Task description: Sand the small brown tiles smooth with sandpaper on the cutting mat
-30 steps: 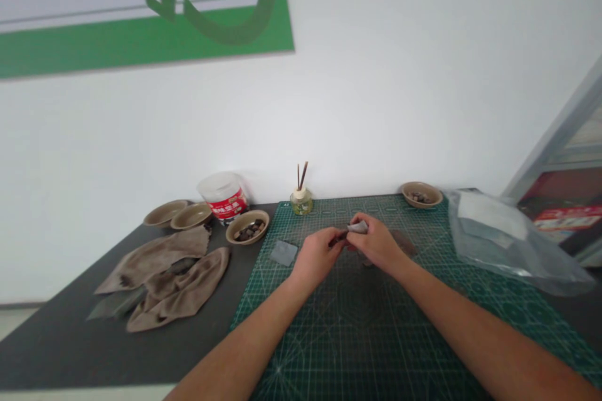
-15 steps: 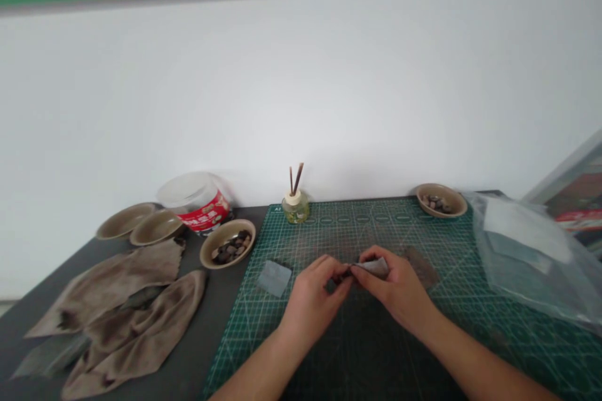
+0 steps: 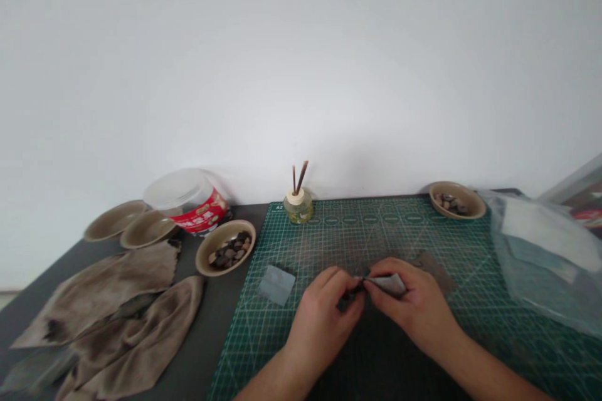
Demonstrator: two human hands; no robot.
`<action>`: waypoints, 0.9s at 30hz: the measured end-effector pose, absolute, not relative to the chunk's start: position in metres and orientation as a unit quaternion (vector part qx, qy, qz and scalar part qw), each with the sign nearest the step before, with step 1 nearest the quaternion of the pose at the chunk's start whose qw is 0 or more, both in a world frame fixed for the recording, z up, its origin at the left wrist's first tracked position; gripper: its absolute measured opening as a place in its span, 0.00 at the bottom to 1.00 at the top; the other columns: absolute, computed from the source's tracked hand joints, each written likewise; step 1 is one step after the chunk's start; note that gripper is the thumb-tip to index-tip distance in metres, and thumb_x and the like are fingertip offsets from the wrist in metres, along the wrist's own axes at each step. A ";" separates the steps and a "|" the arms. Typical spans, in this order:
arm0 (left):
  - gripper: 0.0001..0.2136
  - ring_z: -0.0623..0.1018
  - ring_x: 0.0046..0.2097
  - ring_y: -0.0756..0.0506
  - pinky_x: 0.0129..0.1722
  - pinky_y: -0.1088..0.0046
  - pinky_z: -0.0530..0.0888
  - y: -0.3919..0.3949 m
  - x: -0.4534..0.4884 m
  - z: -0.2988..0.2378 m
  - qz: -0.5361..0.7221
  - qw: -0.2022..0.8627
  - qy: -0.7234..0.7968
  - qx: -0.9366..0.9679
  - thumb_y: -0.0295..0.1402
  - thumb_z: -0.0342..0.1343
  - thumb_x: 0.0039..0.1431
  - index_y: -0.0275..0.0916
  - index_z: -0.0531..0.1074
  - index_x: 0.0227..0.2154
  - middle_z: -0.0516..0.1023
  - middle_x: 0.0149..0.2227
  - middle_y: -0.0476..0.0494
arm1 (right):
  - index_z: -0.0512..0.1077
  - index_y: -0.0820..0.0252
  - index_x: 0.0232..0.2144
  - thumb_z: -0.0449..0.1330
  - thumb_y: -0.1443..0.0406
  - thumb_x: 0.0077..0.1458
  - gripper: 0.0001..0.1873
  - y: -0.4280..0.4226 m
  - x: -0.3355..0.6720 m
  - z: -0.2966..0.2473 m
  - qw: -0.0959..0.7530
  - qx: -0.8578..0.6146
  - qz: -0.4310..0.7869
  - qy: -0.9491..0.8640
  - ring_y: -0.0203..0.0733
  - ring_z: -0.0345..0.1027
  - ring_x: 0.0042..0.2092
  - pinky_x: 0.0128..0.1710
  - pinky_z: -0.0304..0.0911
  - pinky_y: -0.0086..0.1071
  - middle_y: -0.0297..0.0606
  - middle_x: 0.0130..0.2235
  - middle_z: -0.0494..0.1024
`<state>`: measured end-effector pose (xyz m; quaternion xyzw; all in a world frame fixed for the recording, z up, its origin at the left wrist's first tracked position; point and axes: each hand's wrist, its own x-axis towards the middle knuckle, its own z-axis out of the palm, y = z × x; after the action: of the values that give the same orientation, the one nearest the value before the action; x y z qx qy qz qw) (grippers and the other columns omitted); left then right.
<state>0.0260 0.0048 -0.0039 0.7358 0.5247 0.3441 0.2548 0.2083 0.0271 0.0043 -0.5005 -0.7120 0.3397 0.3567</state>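
Observation:
My left hand [image 3: 327, 310] is closed in a pinch on a small dark piece, seemingly a stone, mostly covered by the fingertips. My right hand [image 3: 414, 301] grips a folded piece of grey sandpaper [image 3: 395, 286], its loose end standing out past the thumb. Both sets of fingertips meet over the green cutting mat [image 3: 343, 244]. Left of them a grey-blue square of sandpaper [image 3: 277, 285] lies flat. Behind the right hand is a brown sheet [image 3: 437, 268], partly hidden.
A bowl [image 3: 250, 235] of small stones stands at the left, another bowl [image 3: 480, 208] at the back right. Also left are a red-labelled tub [image 3: 200, 213] and brown cloths [image 3: 113, 282]. A reed diffuser [image 3: 298, 205] stands at the back; a clear plastic bag [image 3: 531, 276] lies right.
The view has tilted down and the green panel on the wall has left it. Both hands keep their hold, fingertips together, and appear slightly lower and farther right in the picture.

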 end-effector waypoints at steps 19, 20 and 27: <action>0.03 0.76 0.35 0.48 0.37 0.73 0.72 0.009 0.028 -0.004 0.374 0.233 0.542 0.716 0.26 0.55 0.56 0.40 0.72 0.31 0.76 0.31 0.49 | 0.78 0.57 0.30 0.62 0.61 0.54 0.07 0.026 0.205 0.000 0.392 -0.492 0.379 -0.679 0.40 0.71 0.36 0.36 0.65 0.31 0.37 0.35 0.77; 0.04 0.77 0.36 0.48 0.37 0.73 0.72 0.008 0.029 -0.004 0.378 0.232 0.543 0.714 0.26 0.55 0.56 0.40 0.72 0.32 0.77 0.32 0.49 | 0.78 0.57 0.31 0.62 0.60 0.54 0.08 0.026 0.205 0.000 0.396 -0.487 0.389 -0.674 0.40 0.71 0.35 0.35 0.64 0.30 0.37 0.35 0.77; 0.07 0.77 0.40 0.47 0.41 0.71 0.73 0.003 0.027 -0.007 0.388 0.204 0.512 0.738 0.26 0.54 0.58 0.41 0.73 0.37 0.78 0.36 0.47 | 0.77 0.59 0.34 0.62 0.57 0.54 0.11 0.024 0.205 -0.002 0.413 -0.473 0.484 -0.609 0.38 0.67 0.30 0.29 0.61 0.29 0.34 0.29 0.75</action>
<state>0.0267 0.0029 -0.0070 0.7383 0.5122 0.3884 0.2042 0.2047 0.0235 -0.0018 -0.4731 -0.6092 0.4841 0.4131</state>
